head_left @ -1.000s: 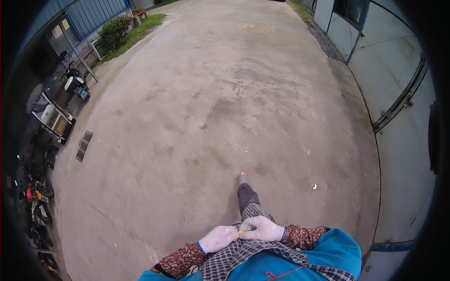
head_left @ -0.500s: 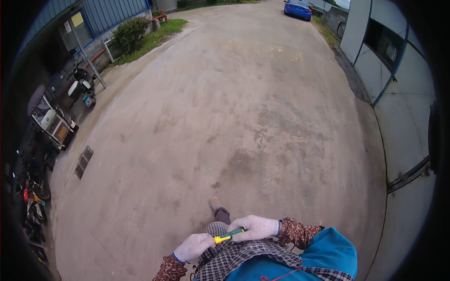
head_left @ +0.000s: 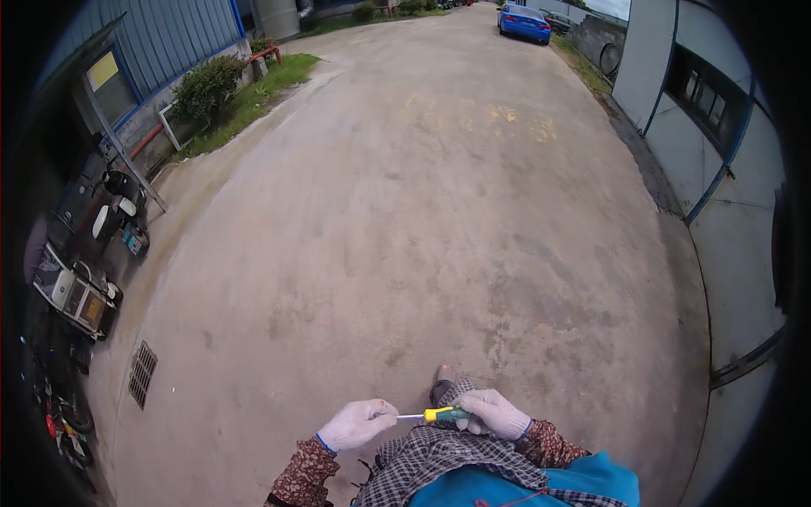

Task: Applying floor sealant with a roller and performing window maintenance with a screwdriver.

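Note:
A screwdriver (head_left: pixel 439 415) with a green and yellow handle lies level in front of my body, its metal shaft pointing left. My right hand (head_left: pixel 497 412), in a white knit glove, is closed round the green end of the handle. The white-gloved left hand (head_left: pixel 359 424) pinches the shaft near its far end, so the tip is hidden by the fingers. Below them hang a checked cloth (head_left: pixel 439 448) and a bright blue garment (head_left: pixel 591 480) on me. One foot (head_left: pixel 443 376) shows just ahead of the hands.
Concrete roadway (head_left: pixel 380 237) stretches ahead. Parked scooters (head_left: pixel 122 215) and a three-wheeled cart (head_left: pixel 80 296) line the left, near a drain grate (head_left: pixel 143 374). A pale wall (head_left: pixel 752 228) runs along the right. A blue car (head_left: pixel 524 24) stands far ahead.
My hands have moved apart, and the screwdriver's metal shaft now shows between them. The surroundings have shifted as I walk forward along the road.

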`<state>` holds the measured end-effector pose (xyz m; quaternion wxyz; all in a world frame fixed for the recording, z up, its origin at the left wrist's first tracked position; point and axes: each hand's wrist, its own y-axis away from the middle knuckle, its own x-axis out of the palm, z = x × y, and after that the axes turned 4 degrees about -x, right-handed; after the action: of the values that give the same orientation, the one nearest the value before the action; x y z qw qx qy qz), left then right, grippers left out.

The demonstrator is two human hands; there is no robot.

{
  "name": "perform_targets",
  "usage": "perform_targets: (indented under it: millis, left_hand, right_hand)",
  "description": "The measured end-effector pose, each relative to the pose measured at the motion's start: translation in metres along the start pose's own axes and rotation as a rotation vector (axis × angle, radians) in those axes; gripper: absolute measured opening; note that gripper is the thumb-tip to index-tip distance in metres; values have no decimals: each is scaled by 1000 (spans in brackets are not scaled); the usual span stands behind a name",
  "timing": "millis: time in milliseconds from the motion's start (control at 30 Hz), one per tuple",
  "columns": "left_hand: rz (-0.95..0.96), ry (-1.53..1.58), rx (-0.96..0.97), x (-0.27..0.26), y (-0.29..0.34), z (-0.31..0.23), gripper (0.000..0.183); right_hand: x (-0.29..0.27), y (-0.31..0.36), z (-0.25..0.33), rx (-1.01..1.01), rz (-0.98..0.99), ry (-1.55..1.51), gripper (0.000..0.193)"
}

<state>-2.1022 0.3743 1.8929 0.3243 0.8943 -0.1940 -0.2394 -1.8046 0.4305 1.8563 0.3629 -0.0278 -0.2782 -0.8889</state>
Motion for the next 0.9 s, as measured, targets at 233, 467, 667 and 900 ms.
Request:
perform_targets:
  millis: [233,467,667,900]
  left_hand:
    - [80,24,-51,-85,-82,-19,30]
    - [-18,316,-124,-89,-95,-18,32]
    - [-151,627,10,-122,-115,-35,28]
    - [-40,616,45,-187,-206,-50,33]
  right_hand:
    - [-30,-99,52,14,-74,-147,45]
    - [-70,-163,123,-102,163,132,40]
    - [-97,-233,164,-118,343,266,33]
    - [-142,-271,173,-82,189,67,39]
